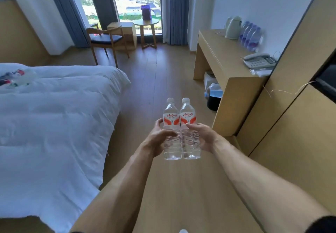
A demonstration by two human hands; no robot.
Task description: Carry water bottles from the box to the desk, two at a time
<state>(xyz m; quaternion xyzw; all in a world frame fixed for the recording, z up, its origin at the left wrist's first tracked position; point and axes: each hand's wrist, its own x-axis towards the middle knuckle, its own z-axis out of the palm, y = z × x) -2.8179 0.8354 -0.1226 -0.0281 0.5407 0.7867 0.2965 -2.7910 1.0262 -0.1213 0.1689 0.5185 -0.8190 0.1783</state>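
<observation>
Since both bottles are already up in the air, this looks like mid-carry to me. The left bottle (pixel 172 129) and the right bottle (pixel 189 129) stand upright, caps up, pressed side by side out in front of the chest. The left hand (pixel 160 138) wraps the left one around its lower half with curled fingers, and the right hand (pixel 201 138) does the same on the other (thumb lying across the front, just under the label).

The relation that matters: the desk (pixel 223 58) sits ahead and off to the right of the hands, so the right hand is the nearer one. There's bare top on the near stretch, while a kettle (pixel 233 27), a row of purple-label bottles (pixel 251 36) and a phone (pixel 259 61) sit along the wall side. My guess is a forward-right swing, keeping the bottles vertical. Bed (pixel 54 114) is off to the left of the hands. I can't see the box from here.
</observation>
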